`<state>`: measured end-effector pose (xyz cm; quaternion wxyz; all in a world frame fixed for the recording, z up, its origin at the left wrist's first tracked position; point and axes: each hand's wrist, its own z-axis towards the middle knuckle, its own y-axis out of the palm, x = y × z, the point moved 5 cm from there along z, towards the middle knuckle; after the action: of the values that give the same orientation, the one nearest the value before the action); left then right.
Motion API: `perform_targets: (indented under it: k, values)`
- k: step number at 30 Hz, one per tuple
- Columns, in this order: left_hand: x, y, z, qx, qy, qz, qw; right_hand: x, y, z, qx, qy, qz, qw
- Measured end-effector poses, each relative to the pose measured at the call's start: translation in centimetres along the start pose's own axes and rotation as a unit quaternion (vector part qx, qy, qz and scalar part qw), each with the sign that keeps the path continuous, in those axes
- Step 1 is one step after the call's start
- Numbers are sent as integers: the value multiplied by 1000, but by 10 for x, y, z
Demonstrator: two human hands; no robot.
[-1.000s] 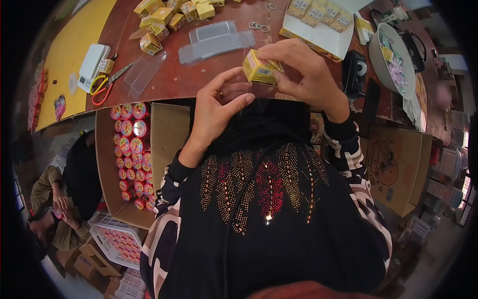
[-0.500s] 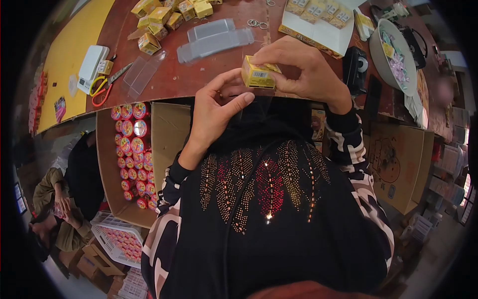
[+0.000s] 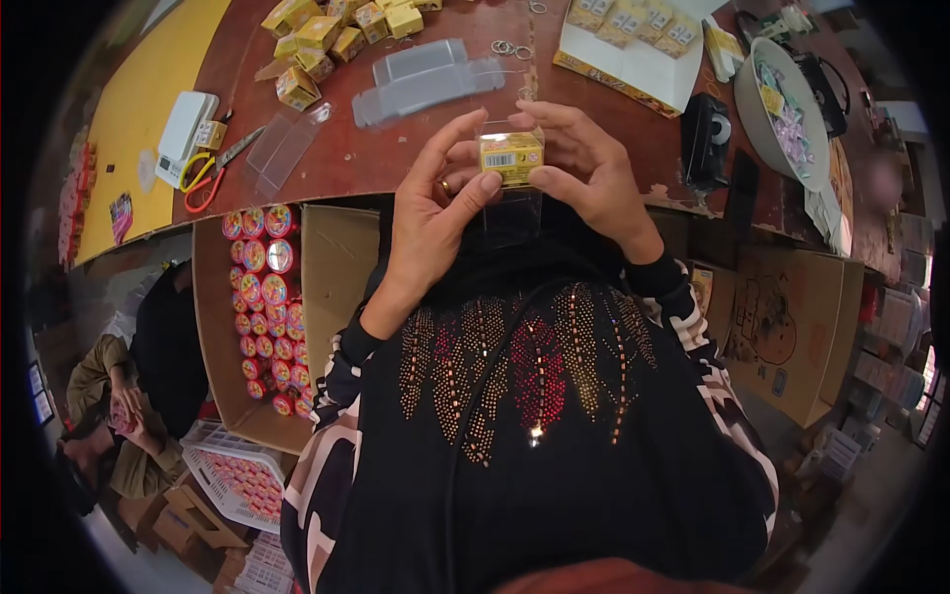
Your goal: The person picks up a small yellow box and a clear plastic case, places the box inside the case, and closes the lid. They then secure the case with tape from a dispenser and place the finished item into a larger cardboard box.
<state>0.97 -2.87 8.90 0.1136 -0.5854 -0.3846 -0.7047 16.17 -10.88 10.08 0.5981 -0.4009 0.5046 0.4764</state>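
You have the small yellow carton (image 3: pixel 511 160) in the air at the centre of the clock, just over the near table edge, barcode side facing you. A transparent plastic sleeve (image 3: pixel 514 220) shows around it and hangs past it toward six o'clock.

Your left hand (image 3: pixel 427 203) curves in from eight o'clock, thumb on the carton's lower corner, fingers bent narrow behind the plastic. Your right hand (image 3: pixel 592 176) closes in from four o'clock, thumb at the opposite lower corner, fingers bent round toward the top; how hard either hand presses, you cannot tell from here.

The step in hand looks like seating the carton in its sleeve. The next move seems to call for a light grip at both sides and square edges, so the thin plastic does not crease.

Flat transparent plastic pieces (image 3: pixel 426 87) lie at eleven o'clock, the pile of yellow cartons (image 3: pixel 319 38) at ten, and scissors (image 3: pixel 202 176) at nine. The white display tray (image 3: pixel 618 85), holding more cartons, sits between one and two, the black tape dispenser (image 3: pixel 699 150) at three.
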Motion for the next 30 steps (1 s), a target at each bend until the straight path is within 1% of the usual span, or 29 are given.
perform_targets:
  k: [4, 6, 7, 9, 10, 12, 13, 16, 18, 19, 21, 22, 24, 25, 27, 30]
  values:
    - [-7, 1, 0, -31, -18, 11, 999, 9, 2, -5, 27, 2, 35, 999]
    - [-14, -1, -1, -48, -6, 14, 999, 8, 4, -5, 38, -45, 39, 998]
    - [-13, -2, 0, -49, -6, 15, 999, 9, 5, -6, 39, -46, 39, 997]
    - [-1, 1, 1, -75, 62, 97, 991, 8, 7, -6, 53, -69, 75, 993]
    - [-2, 2, 2, -74, 63, 97, 991, 7, 9, -5, 52, -69, 75, 993]
    - [-3, 1, 3, -58, 72, -21, 995, 0, 9, -3, 78, -113, 93, 986]
    - [-1, 2, 2, -57, 72, -21, 996, -1, 9, -2, 78, -113, 93, 986]
    - [5, 4, 1, -55, 56, -21, 997, 1, 2, 1, 59, -98, 109, 987]
    - [5, 4, 1, -53, 44, -14, 998, 1, -1, 6, -18, -127, 47, 991]
    - [5, 5, 1, -53, 43, -14, 998, 1, -1, 5, -18, -126, 47, 991]
    - [5, 8, 0, -62, 59, 23, 996, 7, 0, 5, 3, -7, 99, 995]
    - [5, 8, 0, -62, 59, 23, 996, 2, 0, 5, 3, -6, 99, 995]
    - [3, 7, 0, -58, 58, 28, 996, -4, 0, 5, -19, 22, 24, 999]
    - [3, 7, 0, -58, 58, 28, 996, -3, 0, 5, -19, 22, 24, 999]
    - [3, 10, 0, -57, 43, 25, 997, -7, -3, 6, 9, -46, -38, 998]
    - [4, 12, 0, -67, 46, 28, 996, -4, -7, 9, 21, -20, -1, 1000]
